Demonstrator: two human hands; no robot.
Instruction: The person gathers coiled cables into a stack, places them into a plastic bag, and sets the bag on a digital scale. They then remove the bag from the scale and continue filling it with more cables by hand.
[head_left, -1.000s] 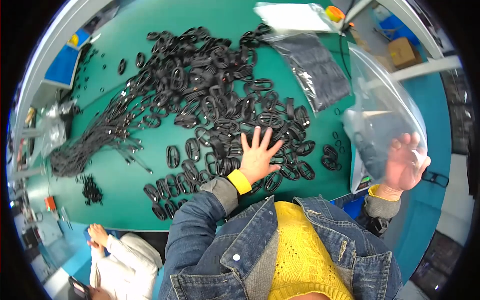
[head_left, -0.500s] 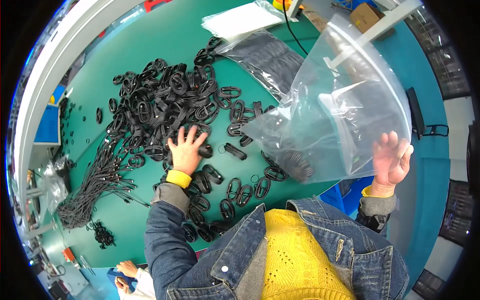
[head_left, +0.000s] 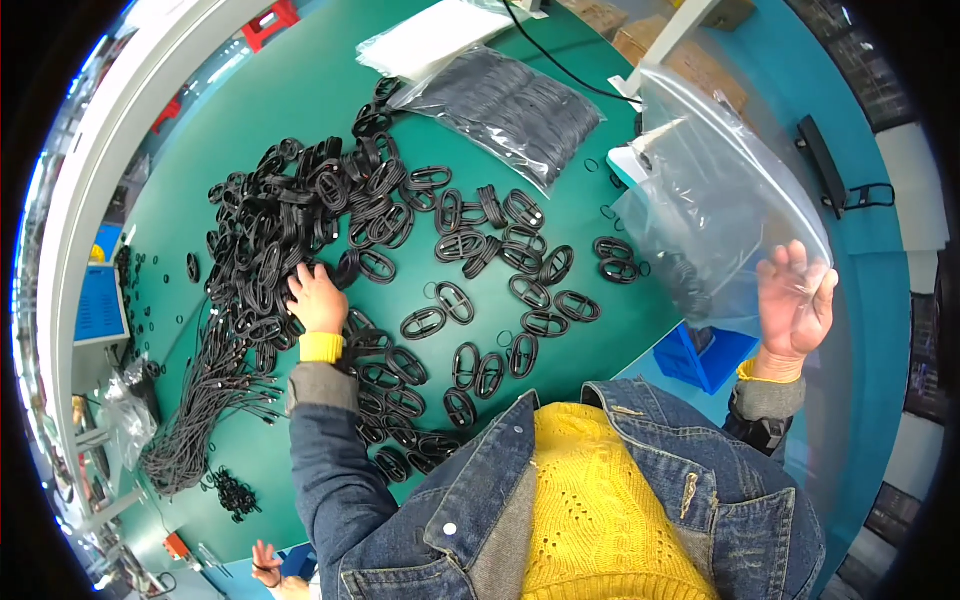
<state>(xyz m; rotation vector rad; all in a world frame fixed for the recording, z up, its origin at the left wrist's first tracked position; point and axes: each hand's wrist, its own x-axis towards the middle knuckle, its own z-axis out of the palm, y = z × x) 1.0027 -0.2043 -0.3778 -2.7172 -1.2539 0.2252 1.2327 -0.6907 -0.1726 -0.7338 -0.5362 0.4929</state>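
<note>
Stretched toward the heap of coiled black cables (head_left: 270, 215), my left hand (head_left: 319, 303) lies at its near right side with fingers apart, touching the coils. No coil is visibly held in it. Off to the right, my right hand (head_left: 795, 305) pinches the edge of a large clear plastic bag (head_left: 690, 215), which hangs beyond the table edge. A few dark coils (head_left: 682, 285) show through the bag's lower part. Loose coiled cables (head_left: 541, 292) are spread over the table between my hands, and more coils (head_left: 405, 402) lie by my left forearm.
A filled bag of black cables (head_left: 510, 105) and a stack of white plastic bags (head_left: 435, 35) lie at the far side of the green table (head_left: 570, 365). Unbundled cables (head_left: 205, 405) sit at left. A blue crate (head_left: 705, 360) stands below right. Another person's hand (head_left: 266, 565) shows lower left.
My left hand has moved left across the heap. The clear bag has swung right off the table, uncovering several coils. My right hand keeps its hold on the bag.
</note>
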